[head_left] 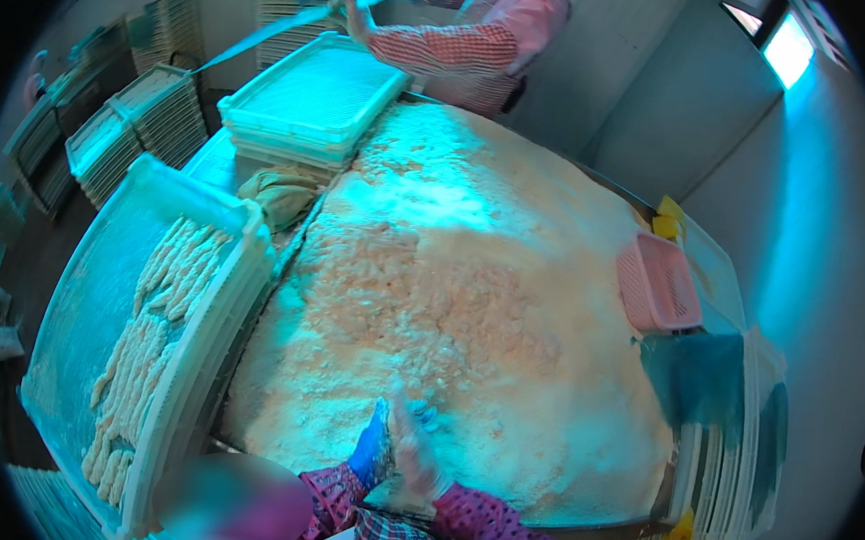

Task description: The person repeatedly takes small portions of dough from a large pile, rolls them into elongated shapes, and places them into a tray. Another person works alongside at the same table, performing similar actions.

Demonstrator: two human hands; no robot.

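Note:
My left hand [371, 450], in a blue glove dusted white, points away from me with its fingers stretched out. Beside it my right hand [412, 449], pale and blurred, has its fingers extended too. The two hands face each other, close together, above the near part of a broad worktable covered with white flour [430, 310]. Nothing can be made out between them. The flour is lumpy and roughened in the middle, smoother toward the right. To the left a pale plastic tray [90, 296] holds rows of twisted dough strips [152, 341].
Stacked trays [310, 91] stand at the far left corner, with a crumpled cloth [282, 197] below. Across the table a co-worker [478, 47] holds a bluish strip [269, 33]. A pink basket [660, 286] sits at the right edge. More tray stacks [147, 120] line the left side.

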